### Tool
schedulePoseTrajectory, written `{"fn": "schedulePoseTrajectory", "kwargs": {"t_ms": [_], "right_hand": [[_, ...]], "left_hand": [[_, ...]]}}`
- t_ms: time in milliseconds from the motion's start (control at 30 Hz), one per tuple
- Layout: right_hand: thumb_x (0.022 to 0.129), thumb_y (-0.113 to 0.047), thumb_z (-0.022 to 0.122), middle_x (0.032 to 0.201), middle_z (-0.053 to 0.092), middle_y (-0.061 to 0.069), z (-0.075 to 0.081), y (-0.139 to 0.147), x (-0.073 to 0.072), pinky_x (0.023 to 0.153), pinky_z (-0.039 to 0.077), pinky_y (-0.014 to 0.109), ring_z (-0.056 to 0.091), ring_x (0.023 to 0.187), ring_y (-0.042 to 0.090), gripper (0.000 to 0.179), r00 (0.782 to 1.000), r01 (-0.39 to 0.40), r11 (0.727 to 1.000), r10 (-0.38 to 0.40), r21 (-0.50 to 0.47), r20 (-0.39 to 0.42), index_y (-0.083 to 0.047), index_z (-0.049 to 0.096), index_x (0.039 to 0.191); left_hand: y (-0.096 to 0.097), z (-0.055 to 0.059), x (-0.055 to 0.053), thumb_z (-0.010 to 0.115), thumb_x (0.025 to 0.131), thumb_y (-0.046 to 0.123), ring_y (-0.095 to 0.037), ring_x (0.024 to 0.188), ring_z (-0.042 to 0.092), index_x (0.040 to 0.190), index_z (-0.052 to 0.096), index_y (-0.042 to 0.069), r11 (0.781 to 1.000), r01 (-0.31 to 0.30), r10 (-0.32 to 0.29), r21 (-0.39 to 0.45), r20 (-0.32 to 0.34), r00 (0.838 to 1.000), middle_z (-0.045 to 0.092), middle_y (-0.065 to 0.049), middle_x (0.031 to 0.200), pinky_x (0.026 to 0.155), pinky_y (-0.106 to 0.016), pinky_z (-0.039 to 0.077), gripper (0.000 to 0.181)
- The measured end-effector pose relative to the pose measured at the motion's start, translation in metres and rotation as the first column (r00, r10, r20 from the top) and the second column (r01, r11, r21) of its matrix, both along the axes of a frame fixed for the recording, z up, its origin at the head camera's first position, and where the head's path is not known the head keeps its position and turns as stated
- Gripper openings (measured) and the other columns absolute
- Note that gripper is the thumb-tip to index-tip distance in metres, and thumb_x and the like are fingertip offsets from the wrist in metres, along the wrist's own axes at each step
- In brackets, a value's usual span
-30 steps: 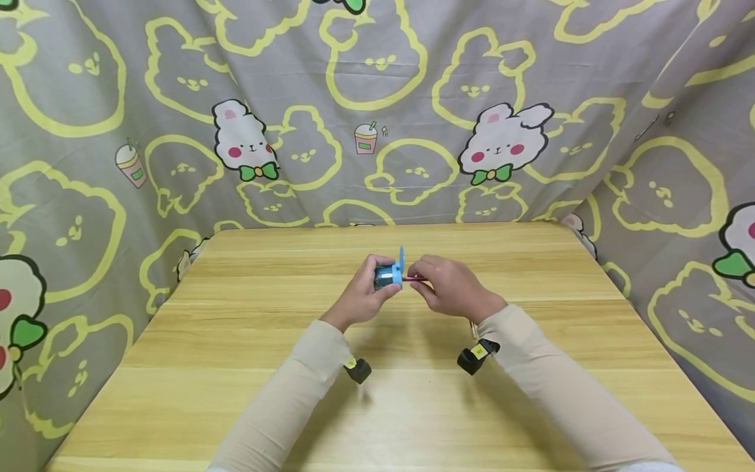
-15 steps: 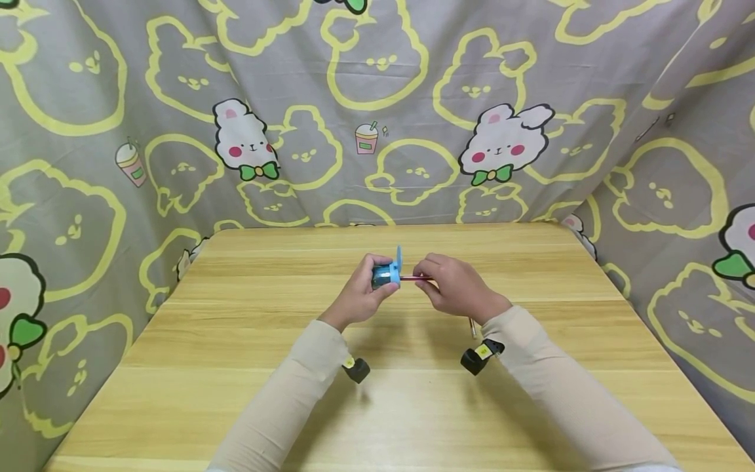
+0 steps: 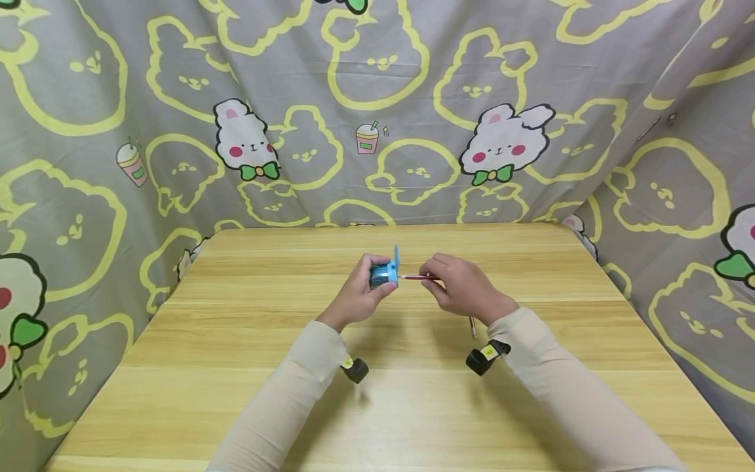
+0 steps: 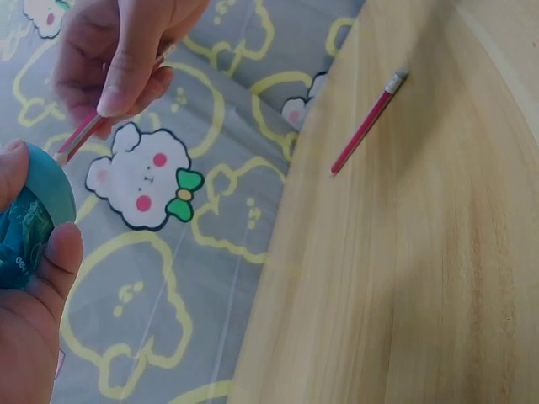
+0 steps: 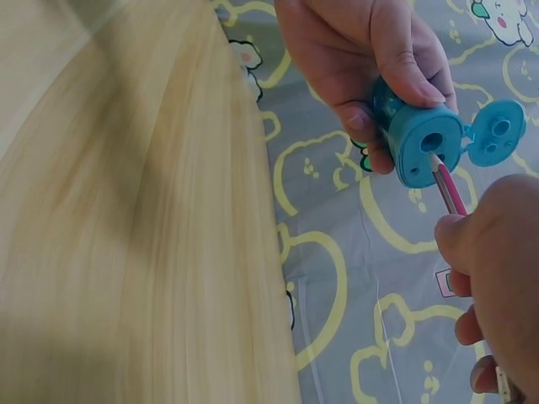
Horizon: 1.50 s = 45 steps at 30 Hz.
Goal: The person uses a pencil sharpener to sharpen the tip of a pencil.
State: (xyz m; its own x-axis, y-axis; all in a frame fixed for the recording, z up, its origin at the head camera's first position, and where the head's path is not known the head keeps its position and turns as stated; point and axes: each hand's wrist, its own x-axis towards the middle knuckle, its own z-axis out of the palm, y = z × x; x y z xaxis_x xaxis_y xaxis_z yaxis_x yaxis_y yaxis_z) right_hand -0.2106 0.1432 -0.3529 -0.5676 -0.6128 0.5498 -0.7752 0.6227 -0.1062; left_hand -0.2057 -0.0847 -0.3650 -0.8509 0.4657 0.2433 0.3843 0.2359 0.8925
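Observation:
My left hand point(image 3: 358, 295) grips a blue pencil sharpener point(image 3: 382, 275) with a see-through body and its flip lid point(image 5: 497, 132) swung open. My right hand point(image 3: 463, 286) pinches a red pencil point(image 3: 420, 277), its sharpened tip pointing left at the sharpener. In the right wrist view the tip of that pencil overlaps the edge of the larger round hole point(image 5: 431, 141) in the sharpener's face. The pencil's rear end shows behind my right fingers in the left wrist view.
A second red pencil point(image 4: 367, 124) with a pale eraser end lies on the wooden table point(image 3: 236, 367), below my right wrist. A grey patterned curtain point(image 3: 401, 170) hangs behind the table and along both sides. Black wrist cameras point(image 3: 487, 357) hang beneath the sleeves.
My right hand has moved right, drawing the pencil back from the sharpener so that its sharpened tip shows. My left hand with the sharpener has shifted slightly left.

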Motion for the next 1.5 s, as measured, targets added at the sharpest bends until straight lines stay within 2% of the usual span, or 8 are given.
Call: {"fn": "schedulePoseTrajectory", "kwargs": {"t_ms": [133,300,467,667,767,933,1167,1500], "right_hand": [[0.082,-0.013,0.066,0.079,0.057,-0.002,-0.001,0.003,0.0,0.059,0.048,0.026,0.056,0.068,0.01,0.008,1.0,0.015,1.0,-0.015,0.002,0.014,-0.01,0.062,0.088],[0.083,-0.013,0.066,0.079,0.057,-0.002,-0.001,0.005,0.002,0.059,0.048,0.027,0.055,0.068,0.01,0.009,0.999,0.026,1.0,-0.026,-0.003,0.034,-0.01,0.062,0.09],[0.082,-0.012,0.067,0.079,0.057,-0.002,-0.001,0.003,0.002,0.057,0.047,0.026,0.055,0.066,0.01,0.009,1.0,-0.002,1.0,0.003,-0.02,0.013,-0.01,0.063,0.09],[0.082,-0.015,0.069,0.079,0.057,-0.004,-0.002,-0.002,0.0,0.052,0.044,0.023,0.051,0.06,0.006,0.011,0.995,-0.077,0.996,0.074,-0.045,-0.067,-0.013,0.066,0.092],[0.081,-0.016,0.069,0.079,0.058,-0.004,-0.003,-0.004,0.0,0.051,0.043,0.022,0.049,0.059,0.006,0.015,0.99,-0.116,0.991,0.11,-0.067,-0.086,-0.014,0.067,0.096],[0.082,-0.007,0.067,0.08,0.057,-0.001,-0.002,-0.007,0.002,0.059,0.047,0.022,0.053,0.067,0.008,0.011,0.99,-0.141,0.984,0.141,-0.106,-0.011,-0.007,0.062,0.092],[0.081,-0.002,0.067,0.075,0.055,0.001,-0.002,-0.01,0.0,0.056,0.046,0.022,0.049,0.062,0.009,0.008,0.992,-0.127,0.986,0.125,-0.105,-0.024,-0.005,0.059,0.083],[0.08,0.0,0.066,0.072,0.066,0.001,-0.003,-0.014,0.0,0.055,0.049,0.024,0.058,0.058,0.007,0.005,0.996,-0.063,0.995,0.058,-0.072,-0.067,-0.005,0.066,0.079]], "left_hand": [[0.001,0.01,0.007,0.053,0.092,0.01,-0.024,0.1,0.048,0.128,0.031,0.001,1.0,0.005,-0.005,-0.012,0.027,1.0,0.041,-0.018,0.12,0.084,-0.032,0.043,0.043],[0.003,0.025,0.02,0.051,0.092,0.006,-0.025,0.099,0.048,0.126,0.031,-0.002,1.0,0.014,-0.013,-0.013,0.007,1.0,0.041,-0.021,0.119,0.083,-0.032,0.044,0.04],[0.005,0.027,0.021,0.051,0.093,0.007,-0.025,0.1,0.048,0.126,0.031,-0.003,1.0,0.024,-0.024,-0.019,0.002,1.0,0.04,-0.021,0.119,0.083,-0.032,0.044,0.04],[0.008,0.027,0.02,0.051,0.093,0.008,-0.026,0.101,0.048,0.126,0.029,-0.003,0.998,0.053,-0.052,-0.019,0.02,0.998,0.039,-0.021,0.12,0.084,-0.032,0.044,0.041],[0.009,0.019,0.014,0.052,0.093,0.008,-0.025,0.102,0.049,0.126,0.03,-0.001,0.998,0.056,-0.056,-0.008,0.005,0.998,0.04,-0.019,0.12,0.083,-0.033,0.045,0.041],[0.007,-0.001,0.002,0.054,0.092,0.011,-0.024,0.101,0.049,0.125,0.033,0.003,0.999,0.042,-0.042,0.01,-0.039,0.998,0.041,-0.016,0.119,0.082,-0.033,0.046,0.04],[0.008,-0.001,0.0,0.054,0.091,0.01,-0.025,0.103,0.047,0.125,0.032,0.0,0.999,0.038,-0.039,-0.019,-0.073,0.997,0.04,-0.017,0.119,0.084,-0.033,0.044,0.041],[0.013,0.026,0.019,0.052,0.091,0.003,-0.03,0.103,0.045,0.122,0.031,-0.009,0.996,0.052,-0.06,-0.066,-0.12,0.991,0.038,-0.024,0.117,0.085,-0.032,0.042,0.039]]}}
